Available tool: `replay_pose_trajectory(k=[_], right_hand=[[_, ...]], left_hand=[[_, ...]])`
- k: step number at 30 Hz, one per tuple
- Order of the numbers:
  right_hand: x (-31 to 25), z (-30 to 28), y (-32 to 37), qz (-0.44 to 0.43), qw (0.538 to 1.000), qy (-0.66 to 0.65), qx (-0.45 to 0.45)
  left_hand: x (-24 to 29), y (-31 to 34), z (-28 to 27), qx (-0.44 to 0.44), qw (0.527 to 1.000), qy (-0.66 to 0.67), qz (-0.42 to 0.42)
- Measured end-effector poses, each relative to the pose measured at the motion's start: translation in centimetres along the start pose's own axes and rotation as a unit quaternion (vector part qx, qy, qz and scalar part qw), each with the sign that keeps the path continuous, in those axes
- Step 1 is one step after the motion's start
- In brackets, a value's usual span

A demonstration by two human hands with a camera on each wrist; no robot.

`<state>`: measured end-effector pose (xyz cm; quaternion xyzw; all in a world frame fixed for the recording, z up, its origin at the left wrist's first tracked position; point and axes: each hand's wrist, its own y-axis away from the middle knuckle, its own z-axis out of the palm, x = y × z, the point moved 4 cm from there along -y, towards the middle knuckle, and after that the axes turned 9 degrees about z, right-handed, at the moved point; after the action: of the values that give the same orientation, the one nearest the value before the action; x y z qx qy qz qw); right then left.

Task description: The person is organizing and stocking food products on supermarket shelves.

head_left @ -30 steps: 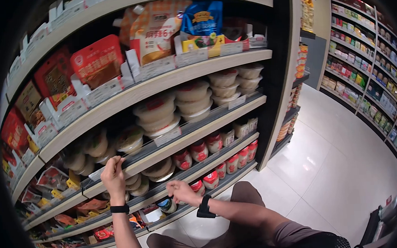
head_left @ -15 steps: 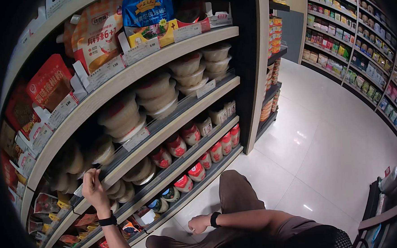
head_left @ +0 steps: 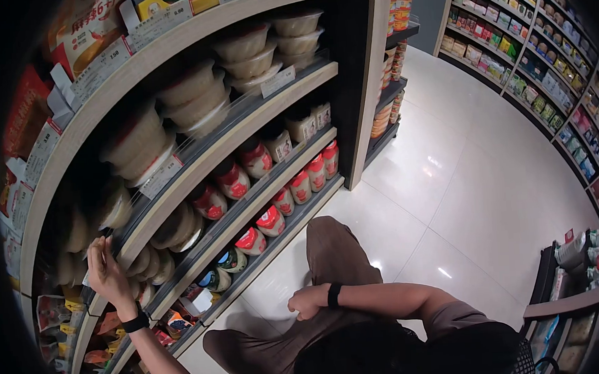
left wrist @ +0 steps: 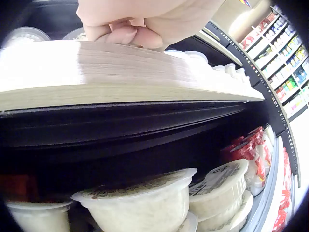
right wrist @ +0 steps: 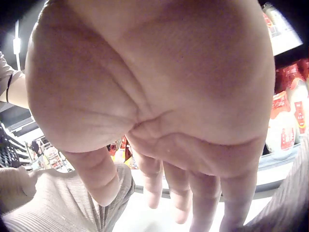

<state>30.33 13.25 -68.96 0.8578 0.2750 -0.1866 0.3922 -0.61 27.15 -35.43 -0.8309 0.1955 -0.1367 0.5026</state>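
My left hand [head_left: 110, 275] is at the front edge of a shelf [head_left: 172, 206], its fingers curled over the lip. In the left wrist view its bent fingertips [left wrist: 126, 35] lie along the top of the pale wooden edge [left wrist: 145, 72]. Close behind that hand stands a clear-lidded bowl [head_left: 114, 207], with stacked bowls [head_left: 138, 144] farther along. Under the shelf are more lidded tubs [left wrist: 140, 205]. My right hand [head_left: 311, 301] hangs in front of my thigh and holds nothing. The right wrist view shows its palm [right wrist: 149, 106] and loose fingers.
Jars with red labels [head_left: 233, 181] line the shelves below. A shelf above carries pouches [head_left: 85, 32] and price cards. An upright panel [head_left: 368, 82] ends the unit. Past the tiled floor [head_left: 441, 173] runs another stocked shelf [head_left: 503, 61]; a low rack [head_left: 589, 290] stands at right.
The view has swung right and down, so the shelves shift left. My left hand stays at the same stretch of shelf edge. My right hand has drawn back from the lower shelf toward my thigh.
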Motion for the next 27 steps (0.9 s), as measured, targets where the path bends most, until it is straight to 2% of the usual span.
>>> replay_pose_trajectory(k=[3,6,12,14,17,18,20,21,22,23,25,27], right_hand=[[0.9,0.0,0.5,0.029,0.999,0.025,-0.035],[1.0,-0.4,0.8,-0.001,1.0,-0.019,-0.006],[1.0,-1.6,1.1,-0.005,0.998,-0.05,-0.038],[1.4,-1.0,0.4,-0.032,0.997,-0.065,0.011],[2.0,-3.1,1.1,-0.069,0.988,-0.127,0.057],[2.5,-5.2,1.8,-0.081,0.983,-0.153,0.067],[5.5,-12.3,4.0,-0.055,0.967,-0.181,0.168],[6.5,-16.8,6.3,0.018,0.952,-0.123,0.281],[9.1,-20.1,6.8,0.077,0.898,-0.101,0.421],[10.4,-24.1,9.0,0.122,0.852,-0.125,0.494],[13.7,-30.2,11.7,0.143,0.717,-0.118,0.672],[15.8,-34.7,13.3,0.111,0.657,-0.063,0.743]], left_hand=[[-0.4,0.1,0.2,-0.009,1.0,-0.012,-0.003],[-1.0,0.3,0.4,-0.012,1.0,0.009,-0.015],[-2.2,0.8,0.9,-0.013,0.998,0.029,-0.054],[-2.2,0.8,0.9,-0.013,0.999,0.025,-0.042],[-2.3,0.8,1.0,-0.016,0.999,0.018,-0.047],[-2.5,0.9,1.0,-0.014,0.998,0.021,-0.052],[-3.2,1.2,1.2,-0.01,0.998,0.028,-0.062],[-3.5,1.3,1.3,-0.008,0.998,0.033,-0.059],[-4.0,1.4,1.3,-0.006,0.998,0.038,-0.057],[-4.2,1.5,1.3,-0.003,0.998,0.041,-0.055],[-4.0,1.5,1.2,-0.01,0.998,0.033,-0.049],[-3.9,1.4,1.1,-0.014,0.999,0.026,-0.045]])
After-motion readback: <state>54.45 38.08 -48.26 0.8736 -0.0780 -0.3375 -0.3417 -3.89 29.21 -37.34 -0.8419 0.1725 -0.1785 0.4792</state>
